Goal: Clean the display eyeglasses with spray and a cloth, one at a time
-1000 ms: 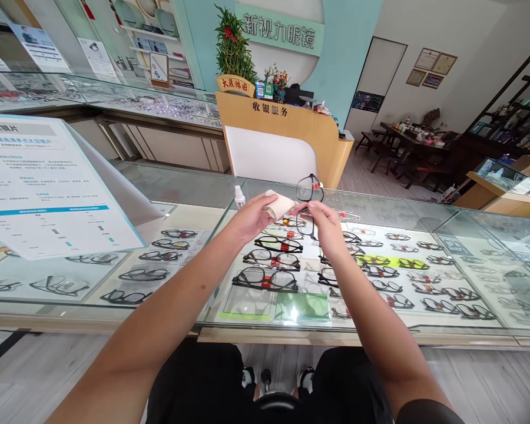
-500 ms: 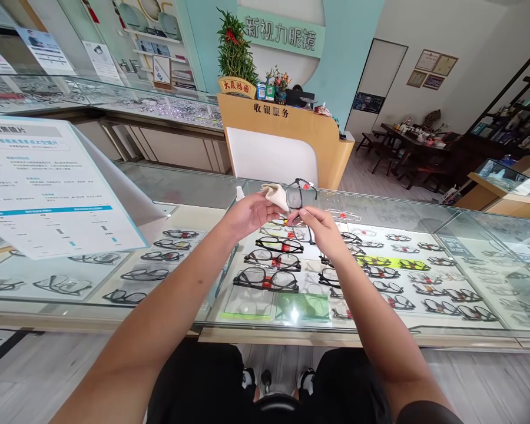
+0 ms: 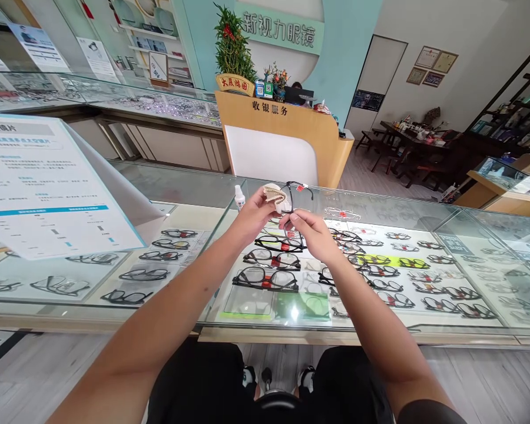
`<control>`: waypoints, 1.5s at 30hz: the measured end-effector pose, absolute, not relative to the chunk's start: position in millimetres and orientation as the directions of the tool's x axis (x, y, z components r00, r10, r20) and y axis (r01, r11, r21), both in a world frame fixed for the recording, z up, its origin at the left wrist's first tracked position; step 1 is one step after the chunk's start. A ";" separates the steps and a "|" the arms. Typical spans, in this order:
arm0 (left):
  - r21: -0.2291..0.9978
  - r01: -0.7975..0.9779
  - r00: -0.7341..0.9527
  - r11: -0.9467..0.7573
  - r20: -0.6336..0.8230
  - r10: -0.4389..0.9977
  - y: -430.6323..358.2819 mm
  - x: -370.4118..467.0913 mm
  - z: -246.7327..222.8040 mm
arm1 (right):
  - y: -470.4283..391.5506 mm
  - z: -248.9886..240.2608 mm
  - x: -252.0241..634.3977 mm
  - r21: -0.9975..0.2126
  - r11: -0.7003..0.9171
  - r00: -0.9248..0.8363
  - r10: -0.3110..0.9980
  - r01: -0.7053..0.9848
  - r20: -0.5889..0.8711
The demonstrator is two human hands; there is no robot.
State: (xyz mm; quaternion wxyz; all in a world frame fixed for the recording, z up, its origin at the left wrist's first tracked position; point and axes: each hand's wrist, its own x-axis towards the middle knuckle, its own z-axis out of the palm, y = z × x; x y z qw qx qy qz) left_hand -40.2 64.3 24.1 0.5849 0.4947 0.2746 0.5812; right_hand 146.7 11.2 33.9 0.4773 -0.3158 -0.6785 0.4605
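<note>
- From where I stand, the left hand is curled closed on a beige cloth, soft, folded and bunched; the cloth sits against the upper lens.
- The right hand is pinched shut on the dark-rimmed spectacles, between thumb and fingers; they are held over the worktop, turned on end, one lens above the other; the frame is thin and glossy, with a red tag near the upper lens.
- Just beyond the left hand stands a white spray bottle; the worktop is clear, reflective glass with a pale wooden front edge.
- Under the glass lie rows of eyeglass frames, many dark and red-tagged; a folded card sign, white and blue-edged, stands to the left.
- Farther off, a smooth wooden cash desk carries a leafy plant; behind it, a pale blue wall; underfoot, grey wood-grain floor.
</note>
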 end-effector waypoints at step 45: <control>0.914 -0.403 0.422 -0.052 0.236 0.875 47.2 -32.4 32.0 | 20.2 24.6 142.9 -0.960 0.250 -0.419 0.864 -0.127 0.280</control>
